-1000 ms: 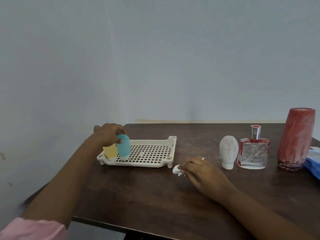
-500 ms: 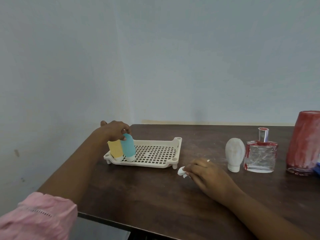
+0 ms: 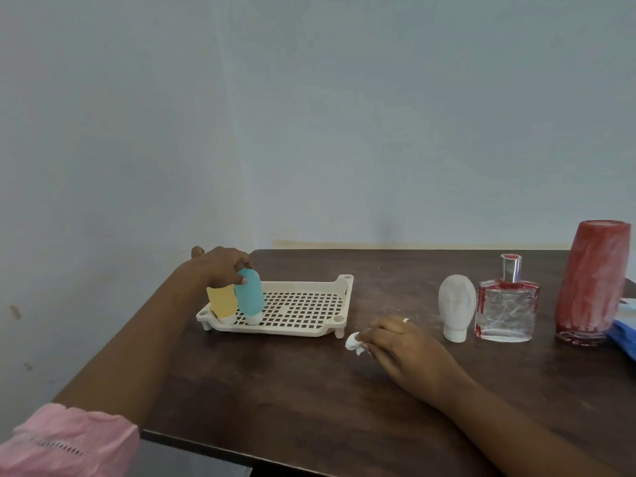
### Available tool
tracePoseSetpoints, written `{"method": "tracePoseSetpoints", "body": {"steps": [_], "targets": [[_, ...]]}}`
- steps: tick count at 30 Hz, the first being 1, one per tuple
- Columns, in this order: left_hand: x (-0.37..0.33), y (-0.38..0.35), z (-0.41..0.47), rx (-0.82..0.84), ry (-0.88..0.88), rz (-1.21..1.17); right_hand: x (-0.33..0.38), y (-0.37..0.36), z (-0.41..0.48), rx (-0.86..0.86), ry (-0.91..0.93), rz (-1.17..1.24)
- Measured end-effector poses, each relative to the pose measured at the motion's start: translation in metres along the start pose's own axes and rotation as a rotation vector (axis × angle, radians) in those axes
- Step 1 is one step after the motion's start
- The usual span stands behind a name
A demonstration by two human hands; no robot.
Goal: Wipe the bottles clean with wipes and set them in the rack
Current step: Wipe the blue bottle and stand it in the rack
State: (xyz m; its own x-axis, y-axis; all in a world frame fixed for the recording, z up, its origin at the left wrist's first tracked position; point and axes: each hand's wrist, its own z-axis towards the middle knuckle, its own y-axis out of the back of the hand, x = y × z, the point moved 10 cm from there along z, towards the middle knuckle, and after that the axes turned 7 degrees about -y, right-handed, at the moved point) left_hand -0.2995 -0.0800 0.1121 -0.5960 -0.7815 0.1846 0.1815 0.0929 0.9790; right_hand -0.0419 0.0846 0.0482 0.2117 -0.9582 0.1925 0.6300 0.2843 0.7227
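A cream slotted rack [image 3: 303, 309] sits on the dark table. At its left end a yellow bottle [image 3: 222, 301] and a teal bottle [image 3: 250, 295] stand cap down. My left hand [image 3: 220, 265] grips the top of the teal bottle. My right hand [image 3: 402, 346] rests on the table in front of the rack's right corner, fingers closed on a crumpled white wipe [image 3: 354, 341]. To the right stand a smeared white bottle [image 3: 456, 307], a clear glass perfume bottle [image 3: 506, 308] with red smears, and a tall red-smeared bottle [image 3: 593, 278].
A blue cloth or packet [image 3: 624, 333] lies at the right edge behind the tall bottle. The table's left edge runs close to the rack, and its front edge lies near me. A pale wall stands behind.
My left hand has stayed on top of the teal bottle in the rack. My right hand keeps the wipe on the table. The view has shifted slightly.
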Motion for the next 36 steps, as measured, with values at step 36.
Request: {"method": "tracePoseSetpoints", "body": {"steps": [36], "targets": [[-0.353,-0.047,-0.006,0.029,-0.484,-1.111,-0.122,0.099,-0.085,-0.167,-0.488,0.278]]}}
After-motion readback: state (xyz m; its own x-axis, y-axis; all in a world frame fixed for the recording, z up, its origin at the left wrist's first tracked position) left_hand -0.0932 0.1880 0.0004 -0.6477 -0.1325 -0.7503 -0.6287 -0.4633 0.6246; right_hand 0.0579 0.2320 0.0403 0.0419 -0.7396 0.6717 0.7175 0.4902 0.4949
